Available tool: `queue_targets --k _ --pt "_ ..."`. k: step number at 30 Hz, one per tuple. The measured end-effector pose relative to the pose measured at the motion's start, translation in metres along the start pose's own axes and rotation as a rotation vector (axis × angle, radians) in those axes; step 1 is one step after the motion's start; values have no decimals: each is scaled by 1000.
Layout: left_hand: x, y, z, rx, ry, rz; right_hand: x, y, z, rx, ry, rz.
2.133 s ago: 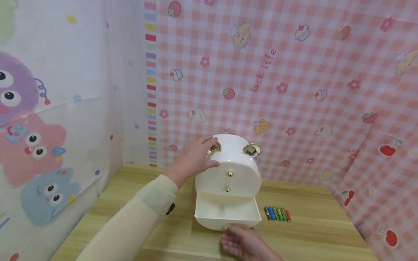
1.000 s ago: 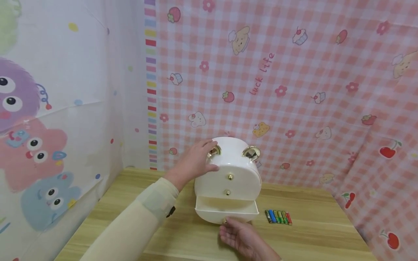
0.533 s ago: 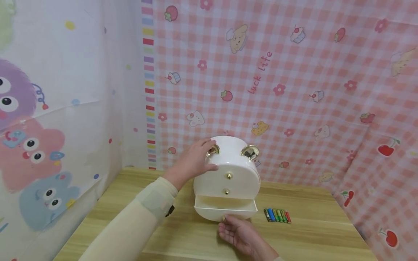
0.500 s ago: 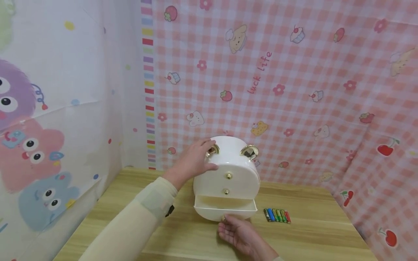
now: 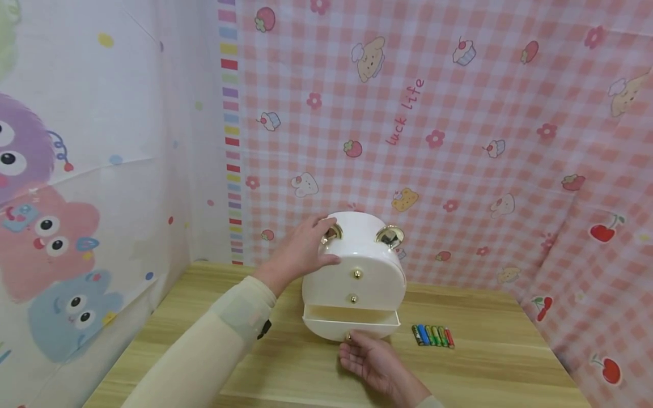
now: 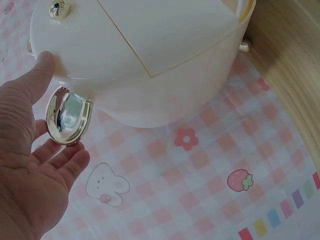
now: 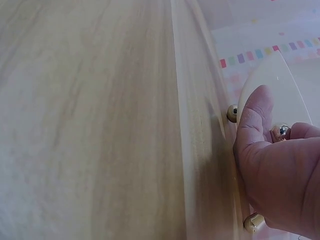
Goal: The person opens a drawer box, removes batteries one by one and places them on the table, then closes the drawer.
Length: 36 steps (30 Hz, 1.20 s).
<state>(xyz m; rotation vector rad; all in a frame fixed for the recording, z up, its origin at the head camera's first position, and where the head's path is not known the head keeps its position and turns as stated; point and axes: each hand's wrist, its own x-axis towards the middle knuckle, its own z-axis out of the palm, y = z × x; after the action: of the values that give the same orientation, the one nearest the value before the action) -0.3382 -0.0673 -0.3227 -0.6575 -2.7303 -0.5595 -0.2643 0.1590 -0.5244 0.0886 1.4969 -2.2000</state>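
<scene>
A white round-topped drawer box (image 5: 331, 286) with gold ears stands on the table. Its bottom drawer (image 5: 326, 328) is part-way out, and the inside that shows looks bare. My left hand (image 5: 301, 249) holds the box at its upper left: in the left wrist view the thumb lies on the front face and the fingers curl behind the gold ear (image 6: 67, 117). My right hand (image 5: 374, 362) pinches the bottom drawer's gold knob (image 7: 281, 131) between thumb and index finger. Two more gold knobs, an upper knob (image 5: 357, 273) and a lower knob (image 5: 353, 298), sit on the front above.
Several batteries (image 5: 432, 336) lie in a row on the wooden table (image 5: 490, 368), right of the box. A pink checked cloth (image 5: 433, 102) hangs close behind the box. A white cartoon-printed cloth (image 5: 127, 198) hangs at the left.
The bottom drawer has slid inward, leaving less of its inside showing. My right hand has moved forward with the knob, while my left hand has kept its hold on the box.
</scene>
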Motion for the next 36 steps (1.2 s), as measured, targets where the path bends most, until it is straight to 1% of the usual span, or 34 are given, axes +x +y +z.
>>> queue_targets --k 6,14,21,36 --pt "-1 0 -1 -4 -12 -13 3 -2 1 -8 2 -1" --pt "-1 1 -2 -5 -20 -22 9 -5 1 -7 10 -23" --pt "-2 0 -1 -11 -28 -34 14 -6 2 -2 27 -25" --pt "0 -2 2 -7 -19 -18 26 -9 0 -5 31 -47"
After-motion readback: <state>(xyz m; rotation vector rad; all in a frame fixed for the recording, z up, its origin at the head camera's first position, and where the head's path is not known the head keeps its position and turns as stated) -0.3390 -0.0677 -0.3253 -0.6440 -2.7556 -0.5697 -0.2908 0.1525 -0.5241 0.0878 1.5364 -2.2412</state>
